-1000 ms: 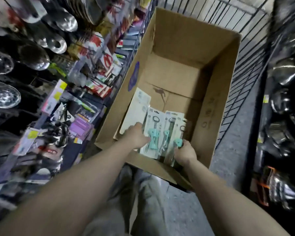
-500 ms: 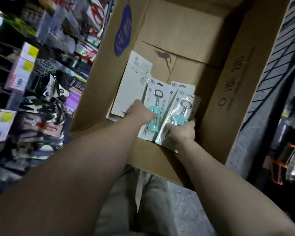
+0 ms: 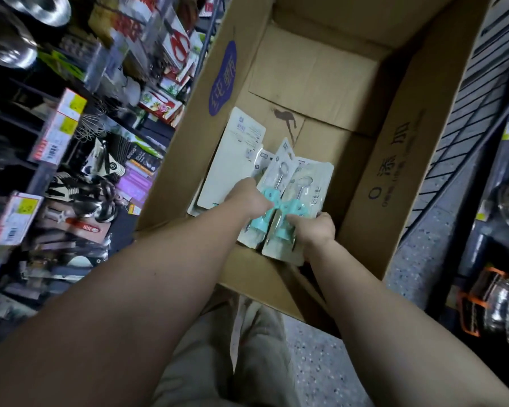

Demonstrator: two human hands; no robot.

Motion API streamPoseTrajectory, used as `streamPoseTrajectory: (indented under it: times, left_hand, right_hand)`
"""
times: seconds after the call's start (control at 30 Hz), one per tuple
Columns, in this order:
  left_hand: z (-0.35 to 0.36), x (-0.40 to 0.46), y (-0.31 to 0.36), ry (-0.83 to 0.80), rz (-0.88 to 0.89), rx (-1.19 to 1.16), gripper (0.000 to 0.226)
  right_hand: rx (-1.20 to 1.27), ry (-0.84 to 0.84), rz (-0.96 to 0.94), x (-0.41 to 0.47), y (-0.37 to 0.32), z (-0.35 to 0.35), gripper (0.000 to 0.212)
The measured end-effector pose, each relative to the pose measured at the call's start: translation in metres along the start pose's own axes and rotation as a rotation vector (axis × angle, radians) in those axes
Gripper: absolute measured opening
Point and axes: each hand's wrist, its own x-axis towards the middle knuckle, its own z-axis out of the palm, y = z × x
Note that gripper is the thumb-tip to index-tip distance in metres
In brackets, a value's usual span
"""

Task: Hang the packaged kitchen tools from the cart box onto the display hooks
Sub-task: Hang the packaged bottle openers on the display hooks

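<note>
Crowded store shelving (image 3: 71,136) fills the left side, hung and stacked with packaged kitchenware, while a dark rack (image 3: 500,230) of metal ware stands on the right; between them a strip of speckled floor (image 3: 417,259) shows near the cart. Open cardboard box (image 3: 321,77) sits in the middle, its far half bare, flaps lying flat on the bottom, so there is free room beyond the packs and toward the right wall. Its near edge runs just under both wrists. A pale flat card pack (image 3: 232,165) lies against the left wall of the box. Just right of it, the blister packs of teal-handled corkscrews (image 3: 291,195) are bunched near the near wall, tilted up, their lower ends over the near rim. The left hand (image 3: 247,198) is closed on the left side of this bunch, fingers hidden behind it. The right hand (image 3: 312,227) is curled around the lower right corner of the bunch, gripping it
</note>
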Motion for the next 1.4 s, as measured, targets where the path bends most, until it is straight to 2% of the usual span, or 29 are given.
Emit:
streamPoseTrajectory:
  times: [0.13,0.23,0.43,0.5,0.57,0.6,0.67,0.77,0.9,0.93,1.03,1.17,1.3,1.4]
  left_hand:
    - [-0.035,-0.023,0.008,0.030,0.037,-0.215,0.058]
    - [-0.069,-0.052,0.013,0.028,0.082,-0.380,0.072]
    - [-0.118,-0.115,0.008,-0.001,0.148,-0.599,0.035]
    - [-0.125,-0.137,0.002,-0.004,0.176,-0.672,0.043]
    - [-0.131,-0.152,-0.005,0.012,0.215,-0.734,0.064]
    - [-0.134,-0.162,-0.009,0.023,0.236,-0.756,0.063]
    - [-0.141,-0.185,-0.017,0.058,0.283,-0.795,0.041]
    - [-0.151,-0.220,-0.031,0.141,0.322,-0.868,0.031]
    - [-0.158,-0.276,-0.059,0.302,0.359,-0.985,0.052]
    - [-0.158,-0.292,-0.067,0.342,0.369,-1.000,0.051]
    - [-0.155,-0.341,-0.100,0.515,0.376,-1.045,0.031]
    - [-0.147,-0.408,-0.157,0.733,0.346,-1.109,0.046]
    - [-0.141,-0.477,-0.218,0.963,0.310,-1.112,0.015]
    - [-0.132,-0.526,-0.257,1.095,0.278,-1.067,0.010]
  right_hand:
    - [0.120,-0.172,-0.056,-0.021,-0.022,-0.015,0.036]
    - [0.154,-0.298,-0.101,-0.049,-0.043,-0.034,0.032]
    - [0.254,-0.460,-0.193,-0.124,-0.074,-0.055,0.035]
    - [0.244,-0.492,-0.250,-0.148,-0.079,-0.057,0.033]
    - [0.206,-0.485,-0.314,-0.169,-0.085,-0.058,0.028]
    - [0.181,-0.479,-0.342,-0.179,-0.088,-0.058,0.028]
    - [0.128,-0.502,-0.401,-0.201,-0.093,-0.058,0.032]
    - [0.059,-0.542,-0.504,-0.233,-0.097,-0.054,0.033]
    - [-0.019,-0.659,-0.644,-0.280,-0.090,-0.044,0.024]
    - [-0.037,-0.691,-0.678,-0.292,-0.085,-0.042,0.019]
    - [-0.079,-0.801,-0.773,-0.327,-0.065,-0.032,0.011]
    - [-0.182,-0.928,-0.869,-0.381,-0.026,-0.006,0.013]
    - [-0.280,-1.107,-0.885,-0.442,0.020,0.027,0.021]
    - [-0.347,-1.206,-0.935,-0.485,0.054,0.045,0.018]
